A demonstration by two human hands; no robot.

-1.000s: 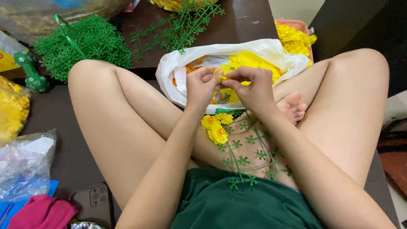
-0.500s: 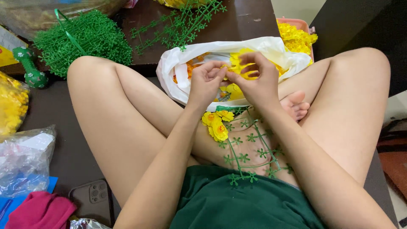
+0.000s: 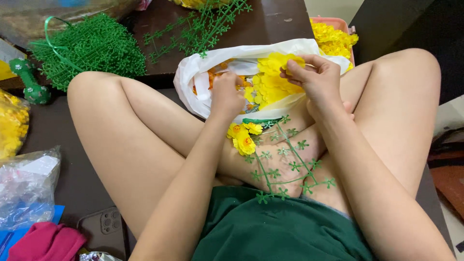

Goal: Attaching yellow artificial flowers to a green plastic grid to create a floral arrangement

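I sit cross-legged with a green plastic branch point(image 3: 285, 162) lying across my lap; two yellow flowers point(image 3: 243, 137) are fixed at its upper end. My right hand point(image 3: 316, 77) pinches a yellow fabric petal point(image 3: 280, 62) over the open white plastic bag point(image 3: 193, 79). The bag holds yellow petals point(image 3: 270, 87) and orange pieces point(image 3: 215, 72). My left hand point(image 3: 227, 94) is curled at the bag's mouth, fingers closed on a small piece I cannot make out.
A heap of green plastic stems point(image 3: 89, 48) and loose branches point(image 3: 203, 26) lie on the dark table. A pink tray of yellow flowers point(image 3: 333, 36) sits behind the bag. Left: yellow flowers in a bag point(image 3: 12, 125), clear bag point(image 3: 26, 188), phone point(image 3: 104, 224), red cloth point(image 3: 46, 241).
Both hands have parted. The right hand lifted a yellow petal up and to the right; the left hand dropped toward the bag's mouth.
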